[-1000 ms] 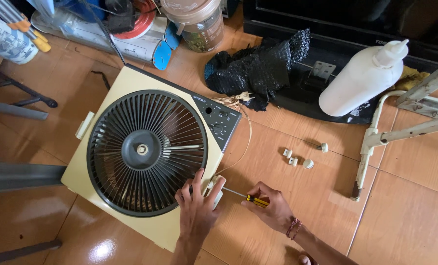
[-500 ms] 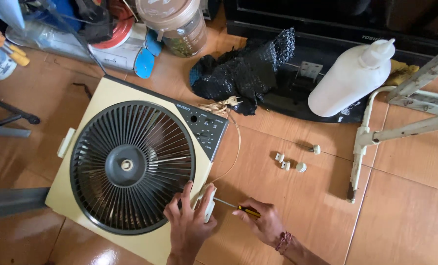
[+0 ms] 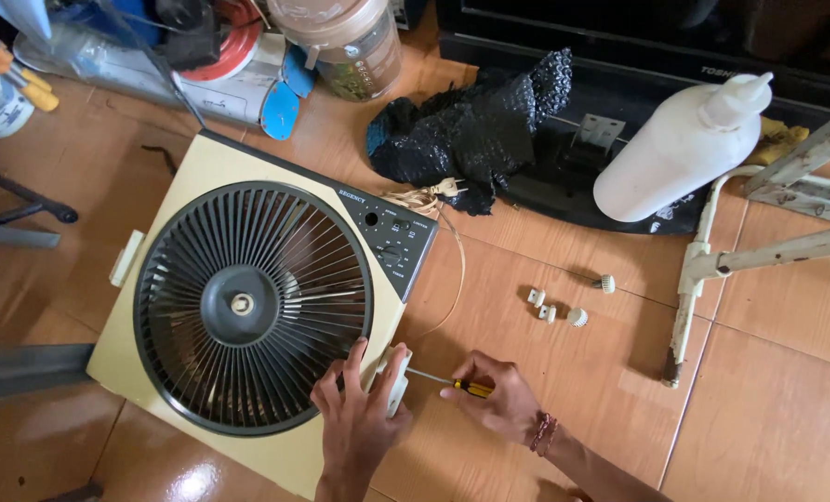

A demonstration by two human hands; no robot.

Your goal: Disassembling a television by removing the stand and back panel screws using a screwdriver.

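A cream box fan [image 3: 182, 195] lies flat on the tiled floor, its dark round grille [image 3: 252, 307] facing up. My left hand [image 3: 359, 418] rests on the fan's right edge, fingers spread over the grille rim and a small cream foot piece [image 3: 398, 383]. My right hand [image 3: 494, 402] grips a screwdriver with a yellow and black handle [image 3: 466, 386], its thin shaft pointing left into that foot at the fan's side.
Several small white knobs and screws [image 3: 552, 305] lie on the tiles right of the fan. A white plastic bottle [image 3: 680, 153], black mesh cloth [image 3: 475, 130], a jar [image 3: 350, 42] and a metal frame [image 3: 712, 265] crowd the far side.
The view has shifted, so the fan sits further right and lower in frame. Both hands stay at the fan's right edge with the screwdriver against the foot.
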